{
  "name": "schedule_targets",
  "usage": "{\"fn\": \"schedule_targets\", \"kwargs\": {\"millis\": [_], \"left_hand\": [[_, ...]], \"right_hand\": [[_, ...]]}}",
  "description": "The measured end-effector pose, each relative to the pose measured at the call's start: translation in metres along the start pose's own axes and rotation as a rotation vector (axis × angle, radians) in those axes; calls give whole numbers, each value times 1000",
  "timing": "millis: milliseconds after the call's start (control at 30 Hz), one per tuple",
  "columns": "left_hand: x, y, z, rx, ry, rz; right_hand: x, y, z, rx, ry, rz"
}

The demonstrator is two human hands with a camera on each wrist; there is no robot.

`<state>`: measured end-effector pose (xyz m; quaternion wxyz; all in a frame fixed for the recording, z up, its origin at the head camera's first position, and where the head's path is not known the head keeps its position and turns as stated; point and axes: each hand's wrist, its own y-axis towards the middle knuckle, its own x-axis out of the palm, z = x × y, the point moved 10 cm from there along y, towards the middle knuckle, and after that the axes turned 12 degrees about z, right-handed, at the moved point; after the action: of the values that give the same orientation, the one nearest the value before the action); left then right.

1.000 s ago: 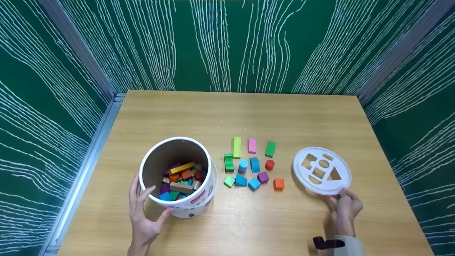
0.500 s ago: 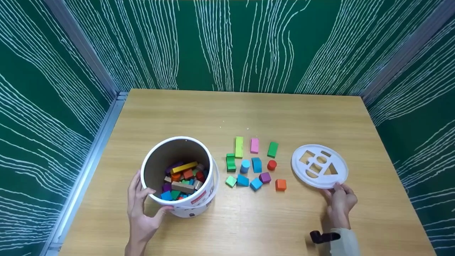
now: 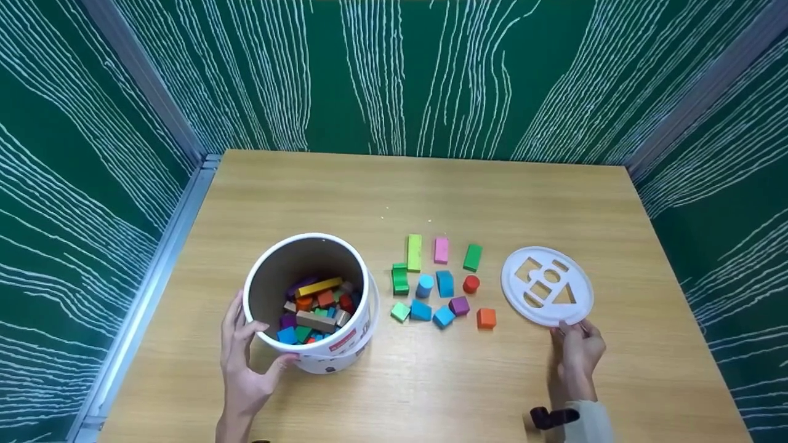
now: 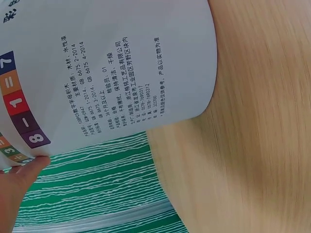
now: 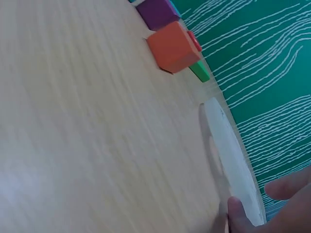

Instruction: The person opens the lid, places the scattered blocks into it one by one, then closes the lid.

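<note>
My left hand (image 3: 246,372) grips the near left side of a white bucket (image 3: 329,364), thumb at the front and fingers along the side and rim. Assorted wooden blocks (image 3: 317,321) fill the bucket's lower part. In the left wrist view, printed text covers the bucket wall (image 4: 160,73), with part of my hand at its lower left. On the right, my right hand (image 3: 580,360) pinches the near edge of a round white lid (image 3: 582,286) that has shaped holes. The right wrist view has this lid (image 5: 231,150) edge-on, low over the table, beside my thumb.
Between bucket and lid lie several loose blocks, among them an orange cube (image 3: 486,318), a red cylinder (image 3: 471,283), a blue cylinder (image 3: 425,285) and a yellow-green bar (image 3: 414,252). Green patterned panels (image 3: 458,80) enclose the wooden table (image 3: 308,191) at the back and sides.
My right hand and the lid have moved left, towards the loose blocks, and the lid slightly farther from me. My left hand and the bucket have hardly moved.
</note>
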<state>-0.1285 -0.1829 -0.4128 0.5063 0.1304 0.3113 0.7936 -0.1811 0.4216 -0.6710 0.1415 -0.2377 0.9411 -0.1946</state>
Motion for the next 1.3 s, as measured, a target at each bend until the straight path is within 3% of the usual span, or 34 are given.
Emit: {"fn": "schedule_targets", "kwargs": {"millis": [233,467,800,1067,1300], "left_hand": [[0,-2,-3,-19,11,9],[1,-2,2,12,-49,20],[1,0,1,6,-38,25],[1,-1,0,7,-42,21],[2,-3,1,21,-54,22]], "right_hand": [[4,18,15,-19,1,8],[-2,9,10,-47,30,-13],[-3,13,13,-32,3,5],[-1,11,7,-120,21,-41],[-5,0,2,-176,-69,-74]]}}
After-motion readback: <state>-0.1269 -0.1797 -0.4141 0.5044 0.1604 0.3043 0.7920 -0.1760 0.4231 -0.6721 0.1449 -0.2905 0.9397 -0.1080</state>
